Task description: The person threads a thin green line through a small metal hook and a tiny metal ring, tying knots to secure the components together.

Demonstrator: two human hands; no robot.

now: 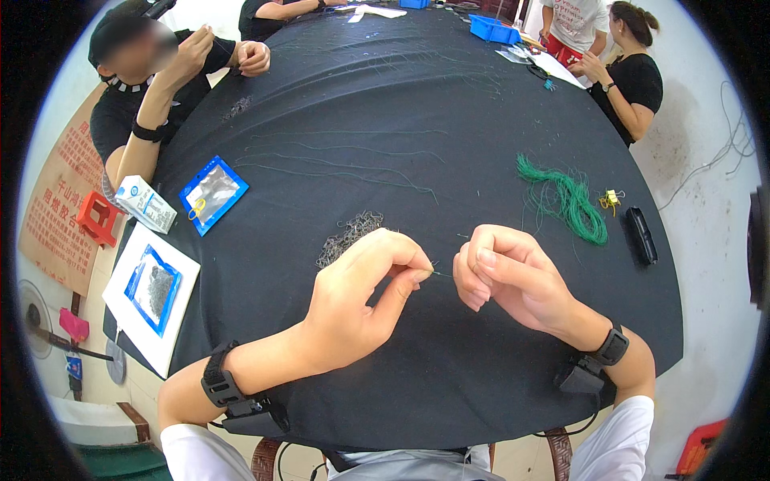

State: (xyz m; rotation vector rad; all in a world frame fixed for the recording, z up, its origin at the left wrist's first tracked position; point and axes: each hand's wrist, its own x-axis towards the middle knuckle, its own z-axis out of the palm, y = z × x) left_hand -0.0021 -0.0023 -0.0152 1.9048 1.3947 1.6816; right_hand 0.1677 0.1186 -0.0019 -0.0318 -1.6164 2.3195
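My left hand (353,301) is closed, with thumb and forefinger pinched together over the black cloth. A short piece of thin green line (442,275) runs from that pinch toward my right hand (513,276). Something tiny and dark shows at the left fingertips, too small to name surely. My right hand has its fingers curled and its thumb pressed against them, closed on the line's other part. Just beyond my left hand lies a heap of small metal fish hooks (349,239), partly hidden by it. A loose bundle of green line (568,196) rests beyond my right hand.
Beside the bundle are a yellow clip (611,199) and a black case (641,236). Left are a blue-edged packet (214,195), a carton (146,204) and a white board (181,309) bearing another packet. Single strands (345,167) cross the cloth. Several people work around the table.
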